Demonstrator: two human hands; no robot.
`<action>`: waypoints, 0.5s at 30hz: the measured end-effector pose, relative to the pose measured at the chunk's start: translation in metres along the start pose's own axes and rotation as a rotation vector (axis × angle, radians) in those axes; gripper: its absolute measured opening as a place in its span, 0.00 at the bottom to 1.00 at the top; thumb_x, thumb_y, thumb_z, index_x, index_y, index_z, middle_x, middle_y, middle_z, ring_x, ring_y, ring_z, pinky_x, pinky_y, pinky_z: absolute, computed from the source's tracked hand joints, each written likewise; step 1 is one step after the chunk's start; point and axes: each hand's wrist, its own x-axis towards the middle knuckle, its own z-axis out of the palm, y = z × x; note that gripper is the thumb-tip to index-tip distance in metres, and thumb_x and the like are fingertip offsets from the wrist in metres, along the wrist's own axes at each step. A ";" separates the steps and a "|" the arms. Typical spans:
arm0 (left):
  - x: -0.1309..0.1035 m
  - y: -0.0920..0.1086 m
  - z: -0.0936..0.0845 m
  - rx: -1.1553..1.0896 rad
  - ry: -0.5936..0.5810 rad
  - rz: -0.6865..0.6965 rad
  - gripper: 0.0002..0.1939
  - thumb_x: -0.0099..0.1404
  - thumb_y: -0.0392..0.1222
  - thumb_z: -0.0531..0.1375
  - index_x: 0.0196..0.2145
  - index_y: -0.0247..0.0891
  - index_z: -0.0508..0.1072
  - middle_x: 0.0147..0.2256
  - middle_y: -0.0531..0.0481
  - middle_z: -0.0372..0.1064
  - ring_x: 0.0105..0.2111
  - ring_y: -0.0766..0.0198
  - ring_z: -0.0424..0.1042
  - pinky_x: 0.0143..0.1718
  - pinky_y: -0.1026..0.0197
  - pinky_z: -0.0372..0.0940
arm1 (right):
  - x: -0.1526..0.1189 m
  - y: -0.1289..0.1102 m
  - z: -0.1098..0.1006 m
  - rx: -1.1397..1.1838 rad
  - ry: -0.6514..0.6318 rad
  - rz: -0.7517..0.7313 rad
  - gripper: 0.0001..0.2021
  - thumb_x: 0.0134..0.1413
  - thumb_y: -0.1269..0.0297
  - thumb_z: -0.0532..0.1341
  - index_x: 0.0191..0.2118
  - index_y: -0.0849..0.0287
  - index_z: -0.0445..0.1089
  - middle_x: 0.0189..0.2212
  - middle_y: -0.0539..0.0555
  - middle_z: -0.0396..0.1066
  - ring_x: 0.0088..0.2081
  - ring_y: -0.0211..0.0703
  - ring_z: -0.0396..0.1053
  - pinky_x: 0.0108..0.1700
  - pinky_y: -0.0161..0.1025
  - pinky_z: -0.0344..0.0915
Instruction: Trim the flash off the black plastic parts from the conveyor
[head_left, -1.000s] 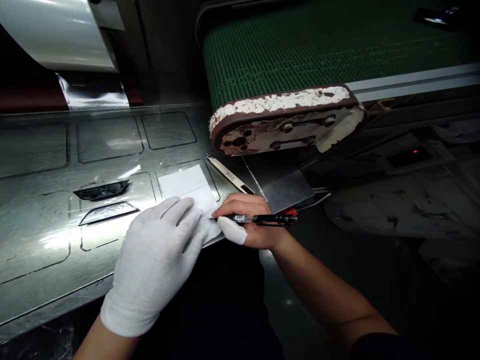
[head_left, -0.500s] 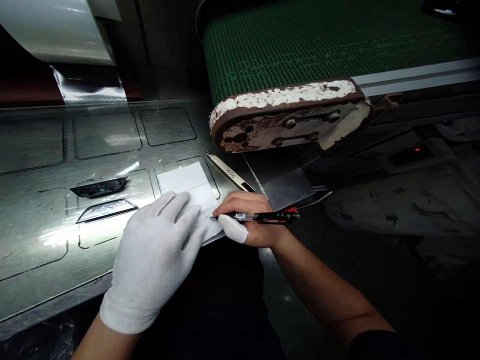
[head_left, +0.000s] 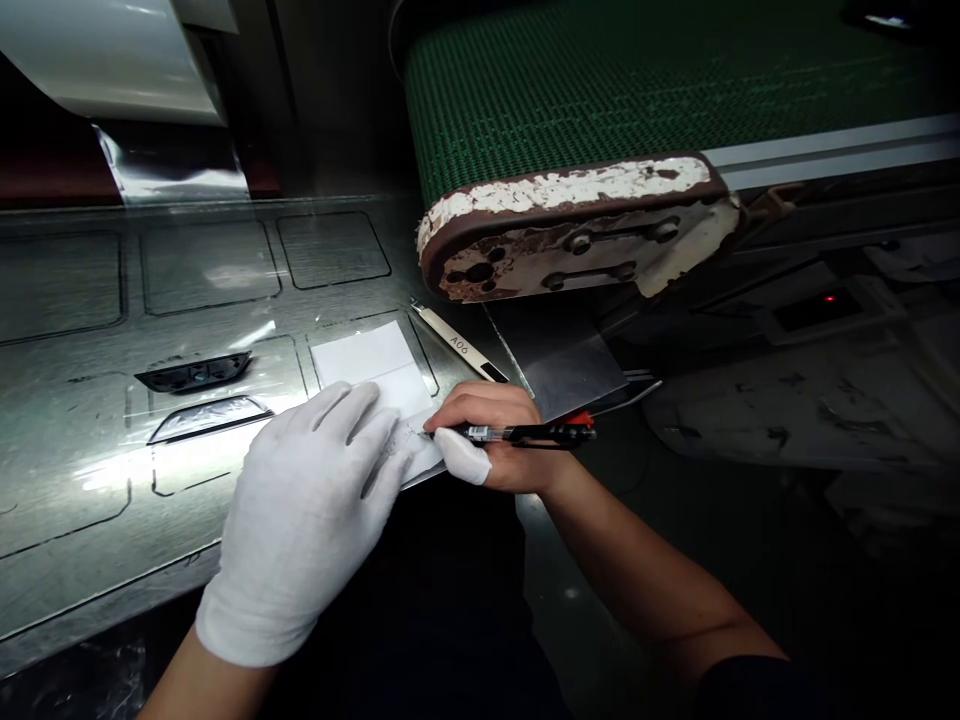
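Slim black-and-clear plastic pen (head_left: 534, 434), likely light, suitably pinched near tip by right hand (head_left: 491, 408); white paper sheet (head_left: 373, 358), likely limp, lies beneath flattened left hand (head_left: 304, 490), worktop's (head_left: 67, 570) near edge.

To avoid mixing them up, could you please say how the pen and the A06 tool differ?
The pen is mostly black; the A06 tool is mostly pale. The pen is in the right hand, while the A06 tool lies on the bench. Both are long and slim.
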 end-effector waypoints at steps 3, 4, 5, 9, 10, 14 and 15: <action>0.000 0.000 0.000 0.003 -0.008 0.000 0.09 0.75 0.46 0.54 0.46 0.41 0.71 0.56 0.42 0.70 0.52 0.44 0.71 0.47 0.43 0.64 | -0.001 0.000 0.001 -0.001 0.002 -0.005 0.05 0.61 0.68 0.64 0.38 0.59 0.79 0.32 0.55 0.80 0.33 0.41 0.76 0.36 0.39 0.71; 0.000 0.000 0.000 0.005 -0.011 0.001 0.09 0.75 0.46 0.53 0.46 0.41 0.71 0.56 0.42 0.70 0.53 0.44 0.70 0.48 0.43 0.64 | -0.001 0.000 0.001 -0.003 0.001 -0.003 0.05 0.61 0.68 0.64 0.38 0.60 0.79 0.32 0.55 0.80 0.33 0.41 0.76 0.36 0.39 0.71; 0.000 0.000 0.000 0.005 -0.015 0.002 0.10 0.75 0.46 0.53 0.46 0.41 0.70 0.55 0.43 0.70 0.52 0.44 0.70 0.48 0.43 0.64 | -0.001 0.000 0.001 -0.008 0.000 0.003 0.05 0.61 0.68 0.64 0.38 0.60 0.79 0.32 0.55 0.80 0.33 0.41 0.76 0.36 0.39 0.71; 0.000 0.000 -0.001 0.009 -0.015 0.006 0.08 0.75 0.46 0.54 0.44 0.41 0.69 0.54 0.44 0.70 0.51 0.45 0.70 0.47 0.43 0.63 | -0.001 0.000 0.002 0.007 0.026 0.012 0.05 0.61 0.68 0.64 0.39 0.59 0.79 0.32 0.54 0.80 0.33 0.40 0.76 0.35 0.38 0.71; 0.000 0.000 -0.001 0.010 -0.015 0.006 0.07 0.75 0.45 0.54 0.44 0.41 0.69 0.53 0.44 0.71 0.50 0.45 0.70 0.46 0.44 0.62 | -0.001 0.000 0.002 0.019 0.041 0.011 0.05 0.61 0.68 0.64 0.39 0.59 0.79 0.32 0.54 0.80 0.33 0.40 0.76 0.35 0.38 0.72; 0.001 0.000 -0.001 0.010 -0.018 0.013 0.08 0.76 0.46 0.53 0.42 0.42 0.68 0.51 0.45 0.71 0.49 0.46 0.70 0.44 0.44 0.62 | 0.000 -0.001 0.002 0.013 0.043 0.011 0.05 0.62 0.69 0.65 0.41 0.58 0.79 0.34 0.55 0.80 0.35 0.40 0.77 0.37 0.38 0.73; 0.001 0.000 -0.001 0.009 -0.020 0.015 0.08 0.76 0.46 0.53 0.42 0.42 0.68 0.51 0.44 0.71 0.49 0.46 0.70 0.44 0.44 0.62 | 0.001 -0.001 0.002 0.004 0.035 0.010 0.05 0.62 0.69 0.65 0.41 0.58 0.79 0.35 0.55 0.81 0.35 0.40 0.77 0.37 0.38 0.73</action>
